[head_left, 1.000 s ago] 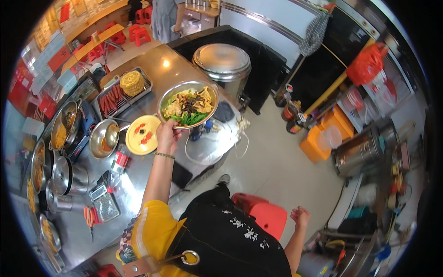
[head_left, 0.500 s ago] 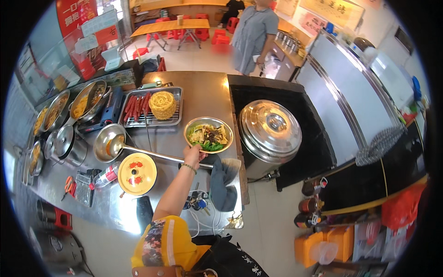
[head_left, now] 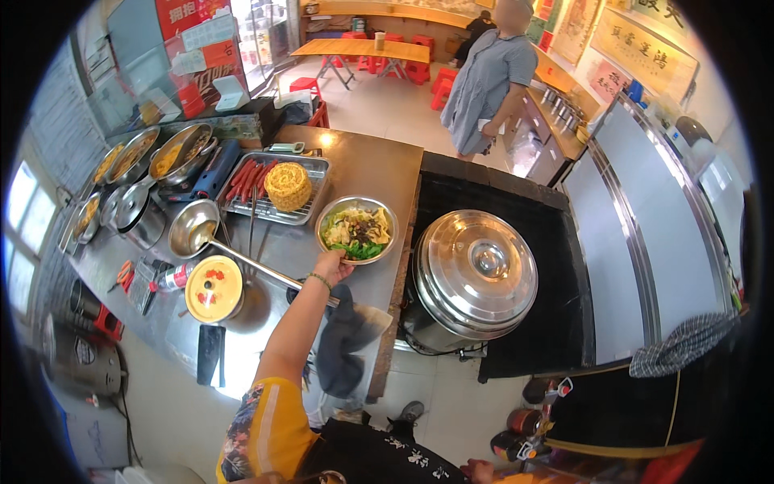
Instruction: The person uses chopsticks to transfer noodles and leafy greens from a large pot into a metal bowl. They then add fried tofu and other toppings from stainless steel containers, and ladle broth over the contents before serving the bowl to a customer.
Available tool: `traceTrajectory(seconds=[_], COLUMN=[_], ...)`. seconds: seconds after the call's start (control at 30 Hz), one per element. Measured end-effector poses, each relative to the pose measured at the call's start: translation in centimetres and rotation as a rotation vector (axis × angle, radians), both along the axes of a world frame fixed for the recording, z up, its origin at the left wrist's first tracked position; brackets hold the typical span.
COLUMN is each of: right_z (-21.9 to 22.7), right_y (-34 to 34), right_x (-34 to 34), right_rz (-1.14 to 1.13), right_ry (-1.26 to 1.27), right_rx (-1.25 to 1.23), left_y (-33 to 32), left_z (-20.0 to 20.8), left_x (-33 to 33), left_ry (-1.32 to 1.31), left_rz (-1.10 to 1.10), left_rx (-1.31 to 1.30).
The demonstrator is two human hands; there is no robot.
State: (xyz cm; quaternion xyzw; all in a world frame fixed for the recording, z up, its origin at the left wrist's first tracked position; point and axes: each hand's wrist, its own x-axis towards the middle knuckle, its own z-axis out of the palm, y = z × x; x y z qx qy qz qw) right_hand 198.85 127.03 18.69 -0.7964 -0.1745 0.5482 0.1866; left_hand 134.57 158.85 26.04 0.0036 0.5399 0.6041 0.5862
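My left hand (head_left: 333, 265) grips the near rim of a metal bowl (head_left: 393, 234), a beaded bracelet at the wrist. In the bowl lie green leaves, yellowish strips and a dark topping. The bowl sits at the right part of the steel counter. A long-handled ladle (head_left: 266, 269) lies behind my forearm, its scoop toward the left. My right hand (head_left: 477, 471) shows only in part at the lower edge, beside my black apron; its fingers are too cut off to read. A dark grey cloth (head_left: 340, 347) hangs by my left forearm.
Right of the bowl stands a large lidded steel pot (head_left: 476, 270) in a black stove recess. Behind it, a tray (head_left: 322, 173) bears sausages (head_left: 250, 179) and a yellow noodle stack (head_left: 288, 186). A yellow lidded pot (head_left: 214, 289) stands left. A person (head_left: 488, 89) stands beyond the counter.
The view has swung, so the counter sits further left and lower, and my right hand has come into view at the bottom. My left hand stays on the bowl's rim.
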Motion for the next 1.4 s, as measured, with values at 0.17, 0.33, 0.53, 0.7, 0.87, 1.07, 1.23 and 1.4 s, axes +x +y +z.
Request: traceTrajectory(seconds=[0.17,0.33,0.53,0.7,0.87,1.07,1.23,1.4], right_z=[1.1,7.0,12.4,12.9,13.8,13.2,14.8,17.6], right_y=[12.1,26.9,40.4,47.8,53.7,57.2,59.2,62.2], right_x=[3.9,-1.1,-13.9,-19.0,-21.1,-20.7,-19.8,-16.9], right_rz=[0.196,0.509,0.929,0.994,1.31,1.514,1.572,1.534], right_ry=[0.035,0.021,-0.365,-0.654,-0.714,-0.576,-0.416,-0.449], right_rx=[0.114,0.408,0.779,0.808,0.736,0.892,0.756,0.843], left_y=[-0.5,-3.8,-11.7,-18.0,-18.5,-11.7,-6.8,-7.4], left_z=[-0.3,5.1,10.7,11.2,8.9,10.5,11.7,10.8], left_x=[1.0,5.4,11.6,17.4,22.9,30.7,34.8,37.0], left_ry=[-0.041,0.052,0.155,0.118,0.069,0.096,0.206,0.22], left_rz=[0.225,0.311,0.089,0.049,0.121,0.04,-0.087,-0.071], left_rx=[0.168,0.054,0.102,0.038,-0.086,-0.161,-0.116,-0.23])
